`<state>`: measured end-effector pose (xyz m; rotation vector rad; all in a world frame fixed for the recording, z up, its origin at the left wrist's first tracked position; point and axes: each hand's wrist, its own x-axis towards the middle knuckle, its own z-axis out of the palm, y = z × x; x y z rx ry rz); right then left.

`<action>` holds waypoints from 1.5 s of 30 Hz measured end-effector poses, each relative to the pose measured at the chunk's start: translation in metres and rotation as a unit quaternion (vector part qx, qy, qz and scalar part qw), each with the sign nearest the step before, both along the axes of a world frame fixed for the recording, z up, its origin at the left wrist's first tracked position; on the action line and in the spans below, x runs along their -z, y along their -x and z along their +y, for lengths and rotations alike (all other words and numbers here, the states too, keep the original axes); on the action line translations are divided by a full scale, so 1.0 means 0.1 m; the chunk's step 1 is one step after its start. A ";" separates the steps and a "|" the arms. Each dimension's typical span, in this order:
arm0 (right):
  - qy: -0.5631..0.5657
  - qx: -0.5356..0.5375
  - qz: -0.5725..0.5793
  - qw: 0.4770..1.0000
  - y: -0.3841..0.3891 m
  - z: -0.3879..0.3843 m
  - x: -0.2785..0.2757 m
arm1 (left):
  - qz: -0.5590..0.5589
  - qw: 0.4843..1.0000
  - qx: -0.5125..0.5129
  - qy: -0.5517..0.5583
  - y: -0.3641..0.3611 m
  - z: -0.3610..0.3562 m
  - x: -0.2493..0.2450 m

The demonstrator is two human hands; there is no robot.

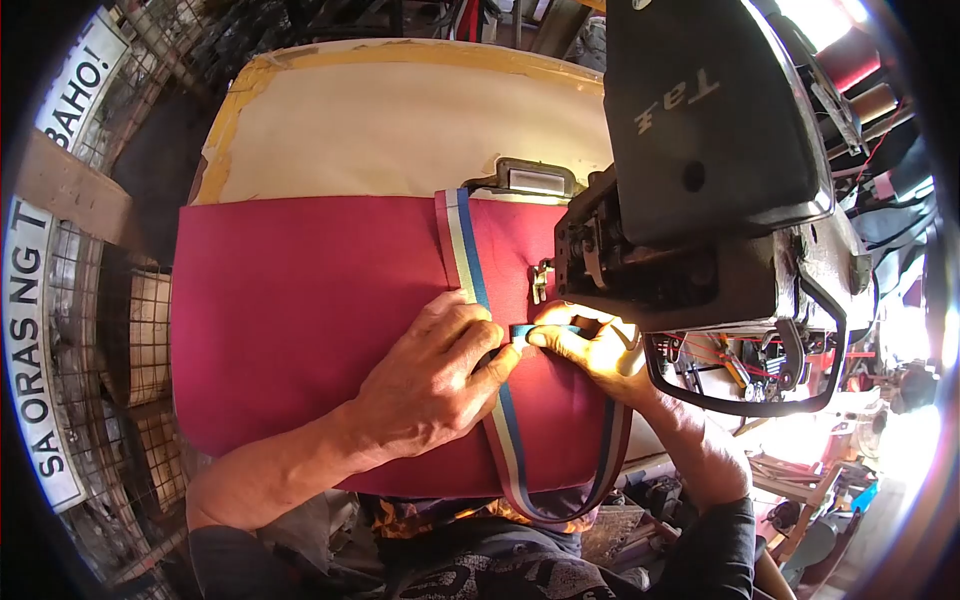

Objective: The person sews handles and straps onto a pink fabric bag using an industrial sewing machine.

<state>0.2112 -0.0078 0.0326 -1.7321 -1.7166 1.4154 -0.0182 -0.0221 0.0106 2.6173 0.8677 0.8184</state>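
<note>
A maroon fabric panel (290, 290) lies flat in front of me under the head of a black sewing machine (715, 130). Across it runs a striped strap (466, 250) in blue, pale and reddish bands, its lower part hanging in a loop over the panel's near edge. My left hand (425, 375) rests on the panel, closed, with thumb and forefinger pinching the strap. Close beside it, my right hand (595, 350) is closed on a folded blue piece of the same strap. Just above my fingertips is the presser foot (540, 282). Both palms are hidden.
Behind the panel is a cream tabletop (400, 125) with worn tape along its edge. A metal frame (745, 405) hangs from the machine at right. Wire mesh (150, 350) and lettered signs (45, 360) stand at left. Clutter fills the bright right side.
</note>
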 end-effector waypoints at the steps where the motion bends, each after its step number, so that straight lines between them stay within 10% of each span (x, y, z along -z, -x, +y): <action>1: 0.004 0.000 -0.013 1.000 0.01 0.00 0.00 | -0.001 1.000 -0.002 -0.003 0.00 0.00 0.01; 14: 0.029 0.005 0.077 0.997 -0.10 0.02 0.18 | 0.029 0.999 -0.002 -0.029 -0.02 0.00 -0.02; 19: -0.421 -0.262 -0.228 0.838 -0.54 0.02 0.47 | 0.067 0.996 0.009 -0.054 -0.01 -0.01 -0.04; 20: -0.291 -0.197 -0.057 0.934 -0.58 0.04 0.44 | 0.061 0.997 0.012 -0.055 0.00 -0.01 -0.03; 27: -0.208 -0.045 -0.039 0.976 -0.38 -0.01 0.13 | 0.041 0.998 0.018 -0.044 0.00 -0.01 -0.03; 32: -0.247 -0.124 -0.232 0.933 -0.37 -0.20 0.30 | 0.077 0.994 0.018 -0.079 -0.02 -0.03 -0.05; 37: -0.517 -0.235 -0.138 0.811 -0.15 -0.50 0.13 | 0.084 0.993 0.020 -0.075 -0.05 -0.01 -0.08; 45: -0.483 -0.147 -0.216 0.835 -0.31 -0.39 0.36 | 0.087 0.994 0.014 -0.069 -0.05 -0.07 -0.07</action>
